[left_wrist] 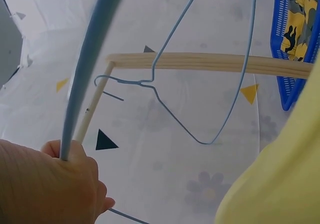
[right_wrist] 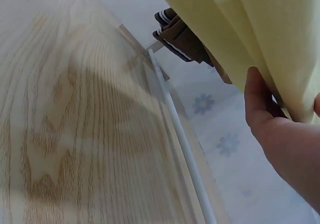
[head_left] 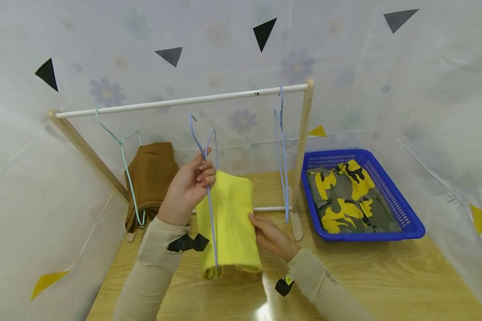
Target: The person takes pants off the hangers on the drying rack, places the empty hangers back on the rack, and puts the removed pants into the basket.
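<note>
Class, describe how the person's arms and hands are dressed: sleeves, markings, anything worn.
The left hand and right hand are ungloved. Both the left sleeve and right sleeve are long and pale beige. Small dark lettering marks the right one near its cuff. A small black device sits at the left wrist, another at the right.

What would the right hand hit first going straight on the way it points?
The yellow cloth, which the right hand already touches. Past that, in the head view, the line runs toward the blue hanger in the left hand, though depth there is hard to judge.
</note>
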Demonstrator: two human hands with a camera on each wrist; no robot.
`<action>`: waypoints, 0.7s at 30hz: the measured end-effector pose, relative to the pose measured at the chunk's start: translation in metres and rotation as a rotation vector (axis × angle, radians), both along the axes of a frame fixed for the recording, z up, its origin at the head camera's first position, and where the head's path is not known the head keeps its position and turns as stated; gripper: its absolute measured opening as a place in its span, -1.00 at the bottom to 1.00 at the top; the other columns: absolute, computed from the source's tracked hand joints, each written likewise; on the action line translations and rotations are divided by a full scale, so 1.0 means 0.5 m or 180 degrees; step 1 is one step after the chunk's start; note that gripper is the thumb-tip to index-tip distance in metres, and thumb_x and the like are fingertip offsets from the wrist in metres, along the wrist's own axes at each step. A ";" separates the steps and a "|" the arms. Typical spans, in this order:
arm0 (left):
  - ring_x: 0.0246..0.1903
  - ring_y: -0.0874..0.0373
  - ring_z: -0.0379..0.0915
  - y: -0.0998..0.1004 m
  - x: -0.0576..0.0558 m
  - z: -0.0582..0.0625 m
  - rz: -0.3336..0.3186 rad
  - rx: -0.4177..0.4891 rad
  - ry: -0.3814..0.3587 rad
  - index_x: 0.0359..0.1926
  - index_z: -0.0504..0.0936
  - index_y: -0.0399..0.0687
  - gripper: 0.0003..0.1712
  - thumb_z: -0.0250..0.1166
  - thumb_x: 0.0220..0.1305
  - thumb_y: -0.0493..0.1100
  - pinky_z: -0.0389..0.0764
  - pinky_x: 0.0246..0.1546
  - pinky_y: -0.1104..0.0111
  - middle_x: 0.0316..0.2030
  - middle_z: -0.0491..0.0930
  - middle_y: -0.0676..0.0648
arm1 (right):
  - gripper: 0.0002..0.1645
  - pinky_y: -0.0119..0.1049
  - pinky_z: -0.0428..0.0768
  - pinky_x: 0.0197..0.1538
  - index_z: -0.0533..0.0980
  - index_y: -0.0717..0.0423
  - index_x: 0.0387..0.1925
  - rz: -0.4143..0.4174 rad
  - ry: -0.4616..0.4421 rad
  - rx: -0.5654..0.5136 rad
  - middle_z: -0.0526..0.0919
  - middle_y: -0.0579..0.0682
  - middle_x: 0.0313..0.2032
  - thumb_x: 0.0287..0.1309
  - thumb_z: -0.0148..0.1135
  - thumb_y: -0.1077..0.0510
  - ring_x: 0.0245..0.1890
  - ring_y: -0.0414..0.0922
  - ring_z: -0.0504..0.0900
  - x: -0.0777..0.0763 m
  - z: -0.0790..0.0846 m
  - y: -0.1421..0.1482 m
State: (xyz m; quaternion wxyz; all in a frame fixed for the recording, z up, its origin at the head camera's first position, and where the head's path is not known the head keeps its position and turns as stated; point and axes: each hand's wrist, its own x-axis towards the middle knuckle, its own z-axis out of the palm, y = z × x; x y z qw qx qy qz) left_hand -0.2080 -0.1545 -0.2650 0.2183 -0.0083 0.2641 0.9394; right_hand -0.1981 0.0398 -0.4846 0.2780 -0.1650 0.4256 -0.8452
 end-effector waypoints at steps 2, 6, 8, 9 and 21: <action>-0.61 0.30 -0.26 -0.001 -0.001 -0.001 -0.0003 0.0023 -0.0008 0.22 0.19 0.07 -0.67 -0.21 0.53 -0.02 -0.08 -0.65 0.53 -0.55 0.16 0.06 | -0.39 -0.26 0.46 0.19 0.00 0.48 0.37 0.0021 -0.0024 -0.0018 0.49 -0.01 0.10 0.56 -0.33 0.08 0.12 -0.15 0.49 0.001 0.002 -0.002; -0.60 0.31 -0.27 -0.005 -0.004 -0.004 -0.0014 0.0049 -0.0007 0.19 0.20 0.06 -0.68 -0.18 0.51 -0.03 -0.07 -0.66 0.53 -0.55 0.16 0.05 | -0.39 -0.27 0.47 0.17 0.00 0.51 0.36 -0.0010 -0.0067 -0.0019 0.51 -0.01 0.08 0.55 -0.32 0.10 0.10 -0.15 0.50 0.004 0.006 -0.007; -0.60 0.31 -0.28 -0.007 -0.003 -0.005 -0.0035 0.0060 0.0008 0.17 0.21 0.04 -0.70 -0.18 0.51 -0.03 -0.07 -0.66 0.53 -0.55 0.16 0.05 | -0.39 -0.28 0.47 0.16 -0.01 0.52 0.36 -0.0047 -0.0106 -0.0023 0.50 -0.02 0.07 0.56 -0.33 0.10 0.09 -0.16 0.50 0.006 0.009 -0.010; -0.60 0.31 -0.28 -0.009 -0.004 -0.006 -0.0048 0.0050 0.0021 0.14 0.22 0.04 -0.71 -0.18 0.52 -0.03 -0.08 -0.66 0.53 -0.56 0.16 0.05 | -0.39 -0.29 0.47 0.17 -0.02 0.52 0.37 -0.0062 -0.0122 -0.0030 0.49 -0.03 0.07 0.56 -0.34 0.10 0.09 -0.17 0.50 0.007 0.010 -0.012; -0.58 0.30 -0.32 -0.028 -0.001 -0.019 -0.0151 -0.0148 0.0117 0.13 0.25 0.03 -0.70 -0.21 0.52 -0.02 -0.17 -0.59 0.51 -0.56 0.18 0.05 | -0.41 -0.34 0.40 0.20 -0.11 0.57 0.36 -0.0263 -0.0321 -0.0103 0.43 -0.03 0.06 0.55 -0.39 0.17 0.08 -0.22 0.46 0.013 0.025 -0.021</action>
